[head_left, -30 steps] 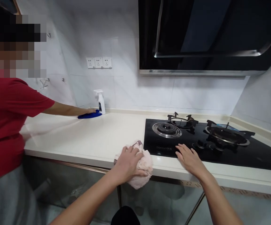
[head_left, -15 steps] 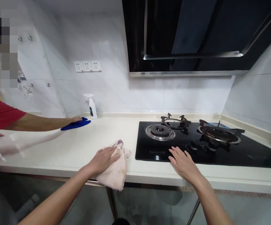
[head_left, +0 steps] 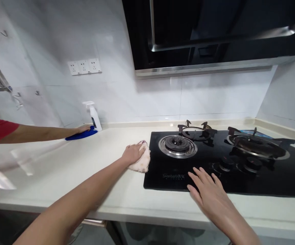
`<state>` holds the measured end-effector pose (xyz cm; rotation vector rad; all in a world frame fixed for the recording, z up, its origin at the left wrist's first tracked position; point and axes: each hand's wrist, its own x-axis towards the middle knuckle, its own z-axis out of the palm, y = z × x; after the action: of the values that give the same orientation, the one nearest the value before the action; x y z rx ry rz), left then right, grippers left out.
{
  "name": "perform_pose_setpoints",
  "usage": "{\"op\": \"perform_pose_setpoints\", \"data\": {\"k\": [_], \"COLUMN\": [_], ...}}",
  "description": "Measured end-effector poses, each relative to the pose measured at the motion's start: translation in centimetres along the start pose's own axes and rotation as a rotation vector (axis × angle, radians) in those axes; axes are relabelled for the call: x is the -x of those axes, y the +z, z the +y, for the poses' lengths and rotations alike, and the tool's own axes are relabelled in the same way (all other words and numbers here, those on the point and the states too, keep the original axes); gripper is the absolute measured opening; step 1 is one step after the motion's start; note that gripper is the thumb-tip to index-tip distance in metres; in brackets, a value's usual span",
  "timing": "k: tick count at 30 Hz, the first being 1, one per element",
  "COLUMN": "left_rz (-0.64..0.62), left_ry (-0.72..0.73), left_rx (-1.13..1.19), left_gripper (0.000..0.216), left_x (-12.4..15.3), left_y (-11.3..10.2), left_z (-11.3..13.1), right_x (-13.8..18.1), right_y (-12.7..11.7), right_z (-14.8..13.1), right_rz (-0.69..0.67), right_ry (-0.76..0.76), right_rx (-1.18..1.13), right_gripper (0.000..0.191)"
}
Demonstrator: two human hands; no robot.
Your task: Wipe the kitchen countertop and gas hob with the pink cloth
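My left hand [head_left: 132,154] presses a pale pink cloth [head_left: 142,162] onto the white countertop [head_left: 106,183], its fingers bent over the fabric. The cloth lies against the left edge of the black gas hob [head_left: 160,170]. With fingers spread, my right hand [head_left: 210,189] rests at the hob's front edge and holds nothing. It is nearest to the control knobs [head_left: 225,163]. The left burner [head_left: 177,144] has no pan support on it; that pan support [head_left: 197,132] stands behind it.
At the left, a co-worker's hand [head_left: 83,128] is on a blue cloth [head_left: 82,135] on the counter. Beside it, a white spray bottle [head_left: 94,117] stands near the wall. A black range hood [head_left: 213,34] overhangs the hob. Wall sockets [head_left: 84,66] are above the bottle.
My left hand has slid the pink cloth away from the counter's front edge, back and right to the hob's side. My right hand stays at the hob's front. The view has shifted.
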<state>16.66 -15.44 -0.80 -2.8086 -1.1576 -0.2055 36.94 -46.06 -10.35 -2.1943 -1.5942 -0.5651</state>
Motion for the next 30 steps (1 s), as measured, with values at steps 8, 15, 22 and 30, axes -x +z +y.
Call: {"op": "perform_pose_setpoints", "data": {"k": [8,15,22,30], "left_rz": [0.009,0.009,0.033,0.014], "left_ry": [-0.115,-0.112,0.061,0.131], "left_rx": [-0.010,-0.012,0.017,0.099], "left_gripper": [0.056,0.055,0.055,0.056], "left_x": [-6.8,-2.6,11.0,16.5], "left_y": [0.7,-0.3,-1.0,-2.3], "left_z": [-0.4,1.6,1.8,-2.9], "right_x": [-0.4,-1.1,-0.8,-0.4], "right_y": [-2.1,-3.5,-1.8,-0.9], "right_z": [-0.5,-0.5,0.4,0.7], "right_rz": [-0.104,-0.164,-0.151,-0.137], "right_ry": [0.056,0.071,0.064,0.039], "right_rx": [-0.112,-0.141,-0.116,-0.045], "right_gripper": [0.055,0.052,0.056,0.061]}}
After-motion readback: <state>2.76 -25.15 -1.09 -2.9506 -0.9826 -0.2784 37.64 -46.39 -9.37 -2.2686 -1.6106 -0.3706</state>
